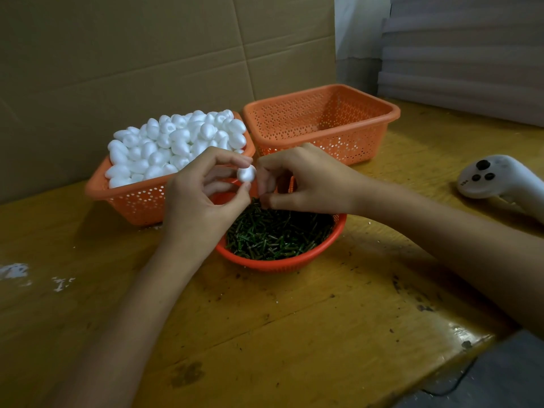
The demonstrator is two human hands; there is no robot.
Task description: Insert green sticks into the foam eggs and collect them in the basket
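My left hand (pixel 200 189) pinches a white foam egg (pixel 246 174) between thumb and fingertips above the round orange bowl (pixel 279 265) full of green sticks (pixel 276 234). My right hand (pixel 303 181) is right beside the egg with its fingers curled and pinched together; whether a stick is between them is hidden. An orange basket (pixel 132 201) heaped with foam eggs (pixel 176 142) stands at the back left. A second orange basket (pixel 323 125) at the back right shows nothing inside.
A white handheld controller (pixel 500 178) lies at the right on the yellow wooden table (pixel 294 334). Cardboard sheets (pixel 147 54) stand behind the baskets. White foam crumbs (pixel 14 270) lie at the left edge. The table's front right corner drops off near a dark cable (pixel 450 390).
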